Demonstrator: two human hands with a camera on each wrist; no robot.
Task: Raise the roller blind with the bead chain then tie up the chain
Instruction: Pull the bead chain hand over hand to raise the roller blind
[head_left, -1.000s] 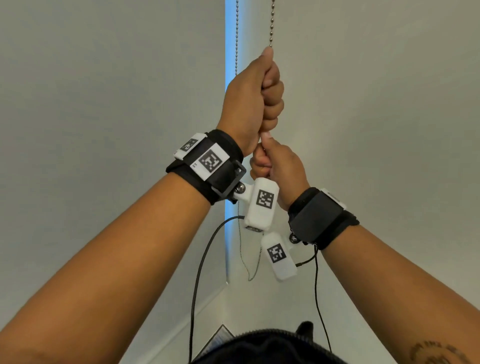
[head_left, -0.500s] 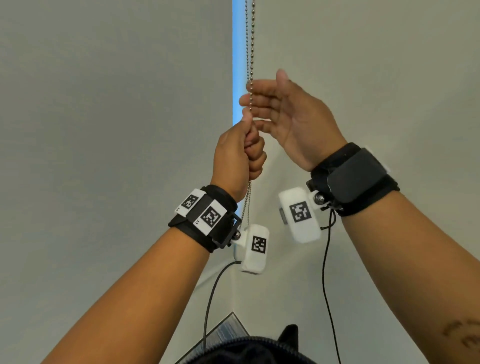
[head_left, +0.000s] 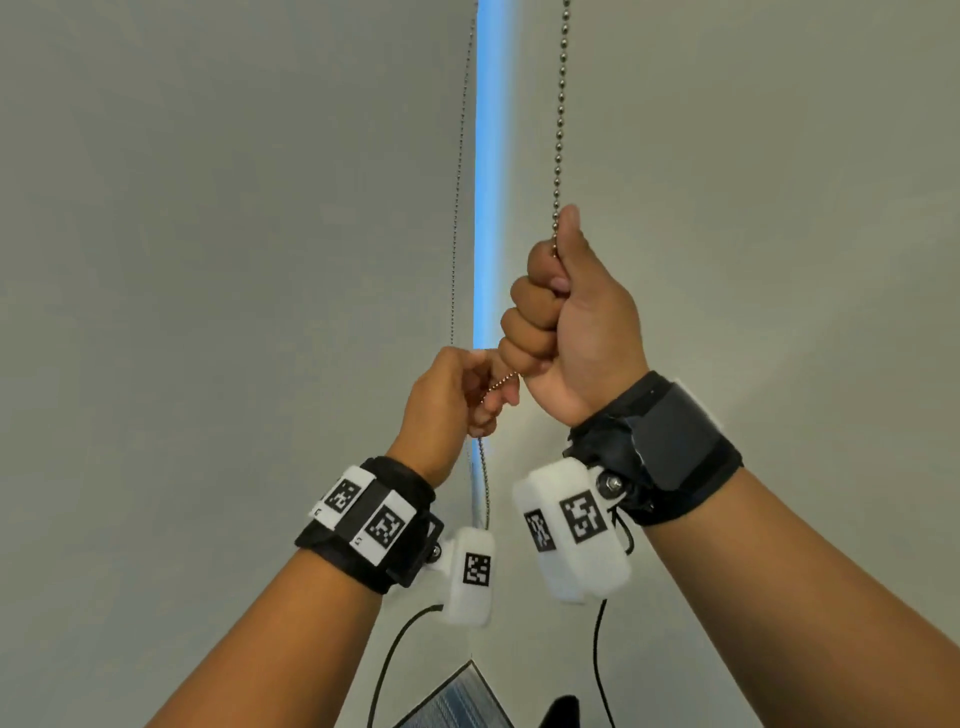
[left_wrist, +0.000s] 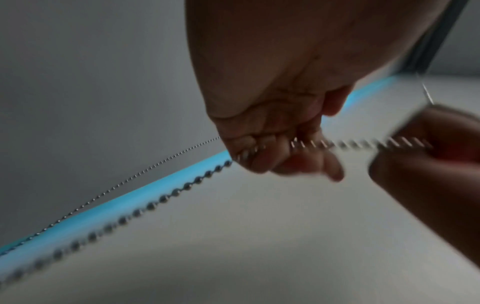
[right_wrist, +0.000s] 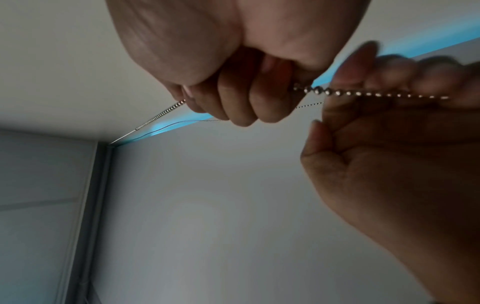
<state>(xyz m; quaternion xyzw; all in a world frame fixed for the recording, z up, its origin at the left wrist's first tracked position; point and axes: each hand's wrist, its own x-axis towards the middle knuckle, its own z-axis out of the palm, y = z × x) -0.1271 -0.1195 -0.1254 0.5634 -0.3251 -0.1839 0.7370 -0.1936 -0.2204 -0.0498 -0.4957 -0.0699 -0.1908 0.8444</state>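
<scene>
The right hand (head_left: 576, 317) is fisted round the near strand of the bead chain (head_left: 560, 119), thumb laid up along the beads, likely so the pull runs straight down the strand and the beads cannot slip through. Just below and beside it, the left hand (head_left: 457, 395) pinches the same strand where it leaves the right fist, a short run of beads bridging the two hands; from the left hand the chain drops on past the wrist camera (head_left: 470, 574). The far strand of the loop (head_left: 457, 171) hangs free, thin against the blind (head_left: 234, 260), beside the bright strip of daylight (head_left: 487, 156) between the blind's edge and the wall (head_left: 779, 208). Keeping both hands on one strand, one above the other, suits a hand-over-hand haul, so the raising step looks to be in progress and the tying not begun. How far the blind has risen cannot be told, since its bottom edge is out of view. Half a second ago the right hand was open and reaching up beside the chain while the left alone held it; now the right has closed on the strand above the left. A second ago the order was reversed, left fist on top and right hand beneath.
</scene>
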